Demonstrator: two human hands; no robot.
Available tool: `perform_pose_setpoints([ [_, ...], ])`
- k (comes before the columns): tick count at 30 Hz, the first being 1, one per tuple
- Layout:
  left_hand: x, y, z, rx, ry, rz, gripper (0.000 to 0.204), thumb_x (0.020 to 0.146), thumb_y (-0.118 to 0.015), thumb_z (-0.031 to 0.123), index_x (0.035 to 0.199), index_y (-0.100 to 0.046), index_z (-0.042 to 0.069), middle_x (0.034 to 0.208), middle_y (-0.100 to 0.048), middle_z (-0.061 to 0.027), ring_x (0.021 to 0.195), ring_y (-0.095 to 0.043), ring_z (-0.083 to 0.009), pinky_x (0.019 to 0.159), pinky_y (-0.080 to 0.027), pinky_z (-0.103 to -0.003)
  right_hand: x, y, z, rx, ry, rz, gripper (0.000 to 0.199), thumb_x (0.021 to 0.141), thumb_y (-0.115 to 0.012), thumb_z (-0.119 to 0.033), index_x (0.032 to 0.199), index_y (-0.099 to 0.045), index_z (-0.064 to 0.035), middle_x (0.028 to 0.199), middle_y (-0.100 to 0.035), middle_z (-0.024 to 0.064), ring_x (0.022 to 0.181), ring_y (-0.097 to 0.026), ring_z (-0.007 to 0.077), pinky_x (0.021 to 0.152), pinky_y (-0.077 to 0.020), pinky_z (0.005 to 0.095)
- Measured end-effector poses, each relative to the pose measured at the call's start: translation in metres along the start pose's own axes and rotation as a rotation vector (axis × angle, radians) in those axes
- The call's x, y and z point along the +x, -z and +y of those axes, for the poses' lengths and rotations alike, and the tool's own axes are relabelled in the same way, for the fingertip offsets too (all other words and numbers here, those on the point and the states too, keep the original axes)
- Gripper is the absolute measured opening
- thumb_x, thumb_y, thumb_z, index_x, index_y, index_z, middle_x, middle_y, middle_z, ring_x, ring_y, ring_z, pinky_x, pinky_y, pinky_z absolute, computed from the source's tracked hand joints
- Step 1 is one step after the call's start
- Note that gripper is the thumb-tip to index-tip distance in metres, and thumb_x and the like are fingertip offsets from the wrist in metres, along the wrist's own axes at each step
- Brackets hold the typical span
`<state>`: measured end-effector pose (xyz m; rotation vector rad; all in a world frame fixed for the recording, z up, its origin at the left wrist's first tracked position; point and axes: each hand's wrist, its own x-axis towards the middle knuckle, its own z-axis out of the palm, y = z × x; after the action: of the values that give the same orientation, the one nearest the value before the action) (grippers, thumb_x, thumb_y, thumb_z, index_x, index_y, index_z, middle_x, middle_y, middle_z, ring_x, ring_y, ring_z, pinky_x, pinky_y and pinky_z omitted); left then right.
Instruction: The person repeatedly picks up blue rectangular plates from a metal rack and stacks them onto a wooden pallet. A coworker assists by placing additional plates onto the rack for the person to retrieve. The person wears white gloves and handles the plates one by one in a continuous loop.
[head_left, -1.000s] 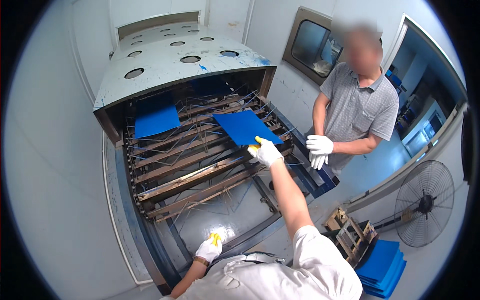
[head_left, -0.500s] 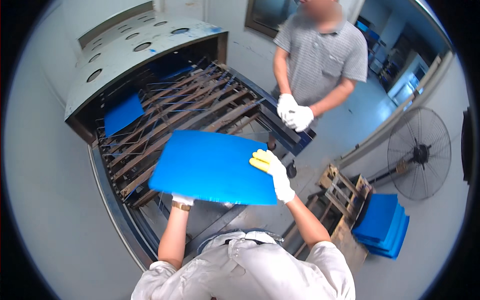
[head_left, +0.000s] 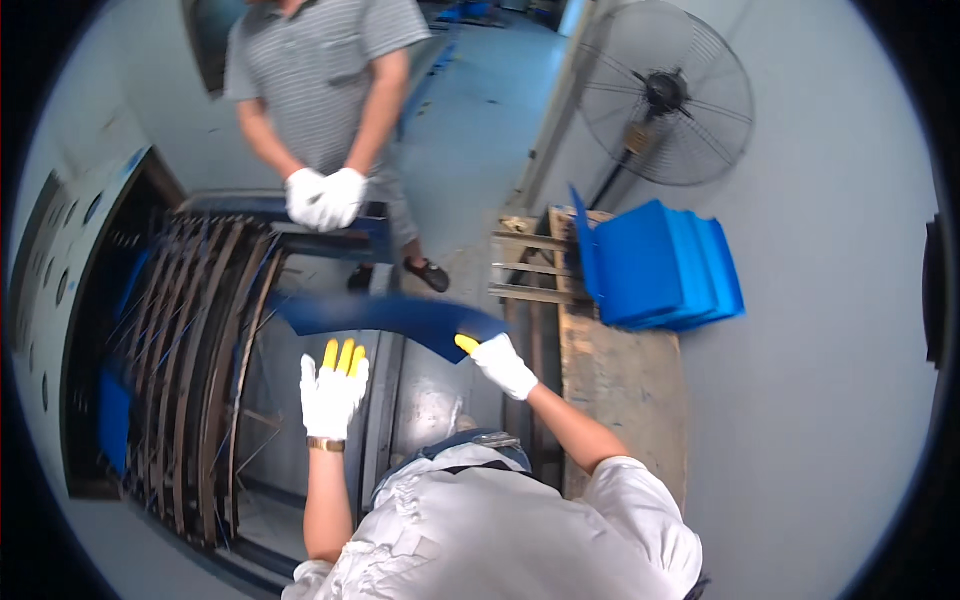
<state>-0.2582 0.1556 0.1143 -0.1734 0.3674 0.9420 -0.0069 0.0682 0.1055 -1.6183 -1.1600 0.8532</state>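
A blue sheet (head_left: 395, 316), thin and slightly curved, hangs tilted in front of me, blurred in part by motion. At its right corner, my right hand (head_left: 503, 367), in a white glove with yellow fingertips, is closed on the edge. My left hand (head_left: 333, 395) wears the same kind of glove and a wristwatch (head_left: 326, 444) sits below it. Its fingers are stretched out and apart, just short of the sheet's near edge, and nothing is in them.
On the left, a rack of brown metal bars (head_left: 205, 370) runs beside a metal hood with round holes (head_left: 62, 290); another blue sheet (head_left: 114, 420) lies there. A person (head_left: 322, 110) stands ahead with gloved hands together. Right: stacked blue sheets (head_left: 645, 265) on a wooden bench (head_left: 625, 400), and a fan (head_left: 665, 95).
My view has turned right, toward the bench and fan. My left hand has let go of the blue sheet, which has gone from nearly flat to steeply tilted in my right hand.
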Motion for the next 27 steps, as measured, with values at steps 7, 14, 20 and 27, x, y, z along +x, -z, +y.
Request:
perform_pose_setpoints([
  [7,0.016,0.061,-0.064,0.086,0.163,0.147,0.051,0.082,-0.045,0.04,0.119,-0.037,0.006,0.122,-0.039,-0.0131,0.109,-0.04,-0.0265,0.088,-0.037,-0.04,0.039,0.092,0.117,0.064,-0.312,0.56,0.014,0.076,-0.052,-0.011,0.072,-0.054,0.0015,0.056,-0.052,0.0056,0.045,-0.047,0.0106,0.041,-0.0375,0.0263],
  [14,0.002,0.091,-0.076,0.127,0.115,0.228,0.046,0.082,-0.047,0.038,0.114,-0.041,0.005,0.114,-0.046,-0.0116,0.104,-0.045,-0.0253,0.085,-0.04,-0.039,0.051,0.181,0.166,-0.402,-0.038,1.135,0.024,0.074,-0.046,-0.009,0.093,-0.055,0.0034,0.066,-0.057,0.016,0.054,-0.054,0.0241,0.048,-0.0422,0.0344],
  [20,-0.007,0.109,-0.075,0.119,0.086,0.277,0.043,0.083,-0.045,0.039,0.11,-0.043,0.006,0.111,-0.048,-0.0109,0.101,-0.047,-0.0253,0.082,-0.042,-0.039,0.036,0.251,0.191,-0.097,-0.166,1.209,0.014,0.08,-0.046,-0.009,0.088,-0.055,-0.002,0.066,-0.056,0.0115,0.05,-0.047,0.02,0.047,-0.0382,0.0327],
  [27,-0.002,0.118,-0.084,0.14,0.076,0.304,0.043,0.083,-0.044,0.039,0.11,-0.043,0.005,0.112,-0.048,-0.0107,0.101,-0.047,-0.0249,0.081,-0.043,-0.039,0.023,0.273,0.198,0.308,-0.301,1.082,0.011,0.081,-0.05,-0.013,0.085,-0.054,-0.0038,0.061,-0.052,0.0024,0.045,-0.045,0.012,0.037,-0.0349,0.0272],
])
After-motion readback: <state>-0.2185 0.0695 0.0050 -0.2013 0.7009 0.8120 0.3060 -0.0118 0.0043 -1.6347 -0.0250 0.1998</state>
